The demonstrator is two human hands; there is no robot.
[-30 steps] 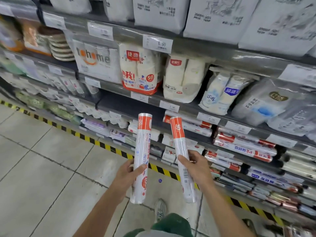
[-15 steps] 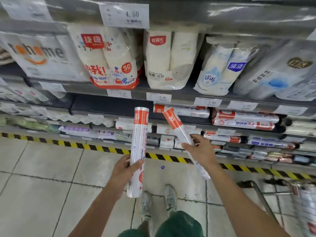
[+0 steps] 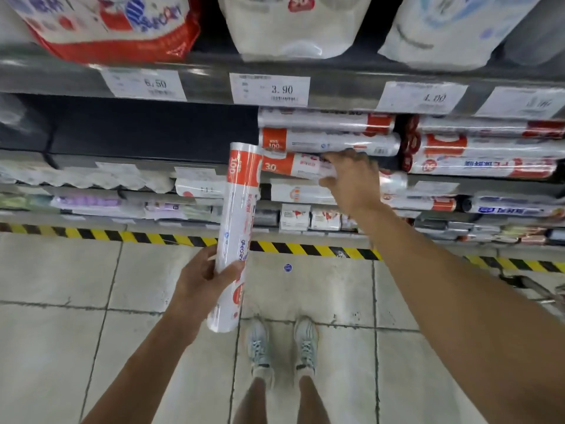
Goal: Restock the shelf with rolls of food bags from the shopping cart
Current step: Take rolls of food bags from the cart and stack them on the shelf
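My left hand (image 3: 203,278) grips an upright roll of food bags (image 3: 237,228), white with an orange band marked 100 at its top, held in front of the shelf. My right hand (image 3: 351,179) holds a second roll (image 3: 290,166), marked 30, lying sideways at the front edge of the shelf (image 3: 137,162). That roll sits just under two stacked rolls (image 3: 328,133) of the same kind. Left of this stack the shelf bay is dark and bare.
More red-and-white rolls (image 3: 486,154) fill the shelf to the right. Packs of paper cups (image 3: 293,26) stand on the shelf above, with price tags (image 3: 270,89) along its edge. A shopping cart's edge (image 3: 538,289) shows at the right. Yellow-black tape (image 3: 171,238) marks the floor.
I have stepped closer to the shelf. My right hand has turned its roll from tilted to sideways and carried it up to the shelf under the stacked rolls. The left roll stays upright.
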